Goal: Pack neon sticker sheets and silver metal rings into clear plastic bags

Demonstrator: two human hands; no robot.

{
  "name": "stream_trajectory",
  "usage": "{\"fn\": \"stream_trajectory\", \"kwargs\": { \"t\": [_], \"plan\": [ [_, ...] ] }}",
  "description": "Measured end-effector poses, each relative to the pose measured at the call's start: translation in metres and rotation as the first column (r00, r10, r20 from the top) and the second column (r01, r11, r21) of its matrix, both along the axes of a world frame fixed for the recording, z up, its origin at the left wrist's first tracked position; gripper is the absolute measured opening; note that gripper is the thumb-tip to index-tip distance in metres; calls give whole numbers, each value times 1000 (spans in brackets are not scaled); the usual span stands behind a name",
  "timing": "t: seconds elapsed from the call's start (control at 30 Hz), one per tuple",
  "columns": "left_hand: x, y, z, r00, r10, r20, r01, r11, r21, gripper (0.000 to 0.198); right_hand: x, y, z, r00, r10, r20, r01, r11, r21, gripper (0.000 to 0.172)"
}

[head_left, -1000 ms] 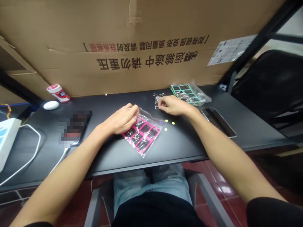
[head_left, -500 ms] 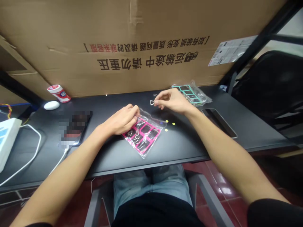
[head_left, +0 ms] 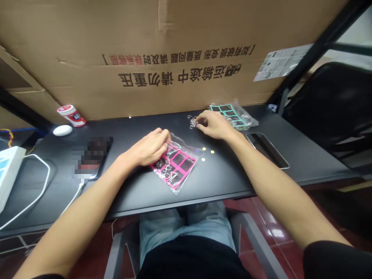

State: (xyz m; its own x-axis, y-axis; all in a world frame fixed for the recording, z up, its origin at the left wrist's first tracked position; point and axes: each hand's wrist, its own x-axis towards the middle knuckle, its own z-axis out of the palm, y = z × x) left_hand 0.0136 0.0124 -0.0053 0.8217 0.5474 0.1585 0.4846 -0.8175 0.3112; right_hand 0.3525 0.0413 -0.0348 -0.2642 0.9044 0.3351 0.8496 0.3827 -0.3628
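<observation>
My left hand [head_left: 153, 147] is closed on the upper left edge of a clear zip bag [head_left: 178, 191] lying on the black table. Inside the bag are a pink grid card [head_left: 183, 166] and several bent metal wire pieces [head_left: 167, 170], some round, one triangular. My right hand [head_left: 214, 124] reaches the back of the table, thumb and index finger pinched at a small tangled pile of silvery metal wire pieces [head_left: 192, 122]. Which piece lies between the fingertips is too small to tell. Several small yellow discs [head_left: 212, 152] rest on the table between my hands.
Behind my right hand lies another clear bag with a teal grid card [head_left: 232, 112]. A phone [head_left: 267, 150] is to the right. At left are a red-and-white tub [head_left: 72, 115], a white oval case [head_left: 62, 130] and a cabled, blurred device [head_left: 94, 159]. A cardboard sheet [head_left: 186, 38] stands behind.
My right hand has moved slightly right and back to the wire pile, uncovering it. The triangular wire piece it pinched before no longer shows in its fingers. My left hand stays on the bag.
</observation>
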Motion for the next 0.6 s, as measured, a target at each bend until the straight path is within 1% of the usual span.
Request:
{"fn": "stream_trajectory", "kwargs": {
  "t": [0.17, 0.23, 0.33, 0.4, 0.47, 0.6],
  "plan": [
    [1, -1, 1, 1000, 10, -20, -9, 1000, 12, 6, -4, 2, -10, 997, 33, 68, -31, 999, -37, 33],
    [1, -1, 2, 1000, 9, -18, -9, 1000, 11, 6, -8, 2, -12, 997, 29, 76, -26, 999, -41, 30],
    [2, -1, 2, 1000, 10, -12, -10, 1000, 0, 6, -11, 2, -12, 997, 36, 65, -34, 999, -33, 19],
    [1, -1, 2, 1000, 13, -12, -13, 1000, -4, 6, -11, 2, -9, 998, 44, 33, -44, 999, -15, 12],
    [1, 0, 1, 1000, 12, -11, -12, 1000, -2, 7, -11, 1, -6, 999, 18, -27, -18, 1000, -2, 9],
    [0, 0, 0, 1000, -5, -1, 5, 1000, 5, 7, -9, 1, -4, 981, -101, -165, 102, 995, -1, 10]
  ]
}}
